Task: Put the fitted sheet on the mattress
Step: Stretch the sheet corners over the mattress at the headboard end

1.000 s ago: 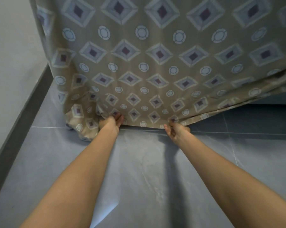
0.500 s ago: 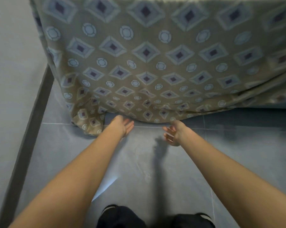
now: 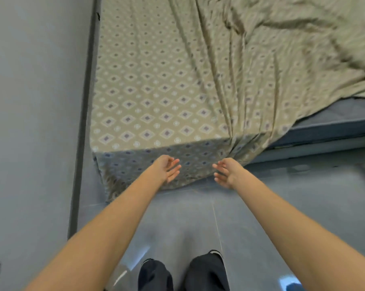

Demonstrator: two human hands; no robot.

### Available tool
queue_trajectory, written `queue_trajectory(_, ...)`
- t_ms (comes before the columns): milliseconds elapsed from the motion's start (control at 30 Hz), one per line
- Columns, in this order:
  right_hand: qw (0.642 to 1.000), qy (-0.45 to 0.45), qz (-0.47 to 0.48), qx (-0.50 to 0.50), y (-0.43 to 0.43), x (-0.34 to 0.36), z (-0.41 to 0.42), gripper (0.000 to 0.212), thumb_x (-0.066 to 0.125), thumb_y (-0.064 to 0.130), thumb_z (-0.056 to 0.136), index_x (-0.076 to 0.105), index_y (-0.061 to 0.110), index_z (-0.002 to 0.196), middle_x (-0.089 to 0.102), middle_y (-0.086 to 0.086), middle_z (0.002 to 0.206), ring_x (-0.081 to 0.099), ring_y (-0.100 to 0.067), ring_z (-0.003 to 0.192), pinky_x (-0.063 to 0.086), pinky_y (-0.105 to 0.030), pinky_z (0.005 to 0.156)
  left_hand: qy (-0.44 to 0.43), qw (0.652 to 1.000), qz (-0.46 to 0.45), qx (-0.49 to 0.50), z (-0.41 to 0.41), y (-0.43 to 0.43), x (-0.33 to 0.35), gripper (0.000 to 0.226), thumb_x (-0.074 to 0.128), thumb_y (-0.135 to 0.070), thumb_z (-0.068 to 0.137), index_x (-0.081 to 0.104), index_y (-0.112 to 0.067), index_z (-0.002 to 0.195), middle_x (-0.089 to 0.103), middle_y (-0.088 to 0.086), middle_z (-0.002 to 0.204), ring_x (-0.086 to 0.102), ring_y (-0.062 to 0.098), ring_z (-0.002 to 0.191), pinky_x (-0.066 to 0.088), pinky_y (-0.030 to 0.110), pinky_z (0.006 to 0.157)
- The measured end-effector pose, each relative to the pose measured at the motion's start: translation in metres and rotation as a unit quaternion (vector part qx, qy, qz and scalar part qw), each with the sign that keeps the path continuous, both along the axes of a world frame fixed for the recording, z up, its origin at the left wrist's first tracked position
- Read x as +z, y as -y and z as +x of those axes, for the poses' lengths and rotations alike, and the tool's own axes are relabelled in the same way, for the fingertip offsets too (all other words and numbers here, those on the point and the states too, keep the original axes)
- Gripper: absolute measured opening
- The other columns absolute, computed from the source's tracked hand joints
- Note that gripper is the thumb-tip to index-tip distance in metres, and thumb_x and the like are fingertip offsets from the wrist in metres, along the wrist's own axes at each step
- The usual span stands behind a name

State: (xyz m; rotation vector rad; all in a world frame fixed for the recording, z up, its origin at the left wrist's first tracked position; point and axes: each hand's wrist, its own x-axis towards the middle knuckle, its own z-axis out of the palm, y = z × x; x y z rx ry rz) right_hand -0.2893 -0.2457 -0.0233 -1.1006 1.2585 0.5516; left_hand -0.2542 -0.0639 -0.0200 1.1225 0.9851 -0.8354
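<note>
We see a grey wall [image 3: 30, 101] along the mattress's [image 3: 324, 122] left edge. The patterned fitted sheet [image 3: 156, 91] covers its near left corner; the right part lies bare. Our left hand [image 3: 167, 168] and right hand [image 3: 224, 172], both spread and empty, hover just before that corner.

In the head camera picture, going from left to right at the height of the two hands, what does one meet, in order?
Wall → dark baseboard → covered corner of the fitted sheet → left hand → right hand → uncovered mattress.
</note>
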Motion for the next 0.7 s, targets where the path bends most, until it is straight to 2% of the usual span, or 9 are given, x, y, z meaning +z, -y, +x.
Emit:
queue_trajectory(100,0.999,0.029,-0.006,-0.029,0.039,0.092,-0.004,0.017,0.038,0.019,0.098,0.054,0.015,0.094,0.062,0.003,0.100,0.049,-0.015,0.069,0.043,-0.027,0.062,0.042,0.998,0.006,-0.039,0.016,0.039,0.092,0.022,0.039,-0.010,0.098,0.051,-0.012,0.080,0.060,-0.002,0.082,0.057,0.013,0.071,0.049,0.028,0.069)
queue_trajectory(200,0.997,0.058,0.000,-0.058,0.081,0.169,-0.006,0.022,0.037,0.019,0.100,0.054,0.014,0.086,0.060,0.002,0.112,0.056,-0.018,0.096,0.047,-0.030,0.087,0.089,0.993,-0.003,-0.075,0.028,0.084,0.168,0.022,0.039,-0.011,0.098,0.052,-0.012,0.081,0.059,-0.002,0.081,0.059,0.014,0.074,0.049,0.026,0.073)
queue_trajectory(267,0.994,0.074,0.001,-0.079,0.114,0.215,-0.010,0.021,0.038,0.019,0.101,0.058,0.012,0.102,0.062,0.000,0.118,0.057,-0.019,0.107,0.044,-0.030,0.096,0.120,0.987,-0.006,-0.104,0.031,0.119,0.217,0.016,0.039,-0.011,0.098,0.054,-0.010,0.091,0.060,-0.001,0.085,0.060,0.016,0.087,0.048,0.028,0.082)
queue_trajectory(333,0.992,0.090,-0.005,-0.089,0.146,0.251,-0.015,0.028,0.040,0.019,0.100,0.056,0.012,0.122,0.063,0.001,0.119,0.058,-0.019,0.106,0.045,-0.031,0.092,0.145,0.982,-0.007,-0.118,0.031,0.151,0.253,0.013,0.040,-0.011,0.099,0.053,-0.009,0.099,0.060,0.000,0.090,0.059,0.017,0.088,0.048,0.030,0.081)
queue_trajectory(400,0.989,0.108,-0.017,-0.095,0.177,0.279,-0.019,0.032,0.040,0.020,0.100,0.053,0.012,0.129,0.064,0.001,0.117,0.056,-0.020,0.107,0.046,-0.032,0.085,0.169,0.976,-0.008,-0.135,0.031,0.182,0.282,0.013,0.040,-0.011,0.099,0.053,-0.009,0.099,0.059,0.001,0.092,0.057,0.016,0.077,0.049,0.030,0.075)
queue_trajectory(467,0.986,0.131,-0.031,-0.096,0.206,0.307,-0.024,0.034,0.039,0.020,0.101,0.052,0.013,0.131,0.063,-0.001,0.123,0.053,-0.020,0.103,0.045,-0.033,0.085,0.192,0.969,-0.006,-0.155,0.030,0.213,0.305,0.015,0.042,-0.012,0.099,0.053,-0.008,0.107,0.059,0.003,0.102,0.056,0.015,0.075,0.050,0.030,0.077)
queue_trajectory(533,0.983,0.148,-0.049,-0.098,0.238,0.331,-0.030,0.033,0.039,0.019,0.101,0.051,0.013,0.131,0.061,-0.001,0.129,0.052,-0.020,0.103,0.045,-0.035,0.096,0.215,0.962,0.002,-0.167,0.030,0.246,0.322,0.025,0.043,-0.013,0.099,0.053,-0.007,0.121,0.056,0.004,0.109,0.057,0.016,0.079,0.050,0.030,0.081)
queue_trajectory(567,0.982,0.152,-0.057,-0.092,0.252,0.339,-0.032,0.032,0.040,0.019,0.101,0.051,0.013,0.131,0.061,0.000,0.129,0.052,-0.019,0.103,0.044,-0.035,0.099,0.221,0.960,0.007,-0.170,0.030,0.261,0.330,0.028,0.043,-0.013,0.098,0.052,-0.005,0.124,0.057,0.004,0.107,0.057,0.015,0.077,0.050,0.031,0.077)
queue_trajectory(700,0.983,0.159,-0.073,-0.063,0.300,0.355,-0.035,0.032,0.041,0.018,0.101,0.053,0.013,0.130,0.063,0.000,0.124,0.056,-0.022,0.107,0.045,-0.035,0.093,0.266,0.944,0.027,-0.194,0.039,0.308,0.352,0.021,0.042,-0.012,0.099,0.051,-0.007,0.118,0.057,0.003,0.097,0.053,0.013,0.069,0.047,0.024,0.063)
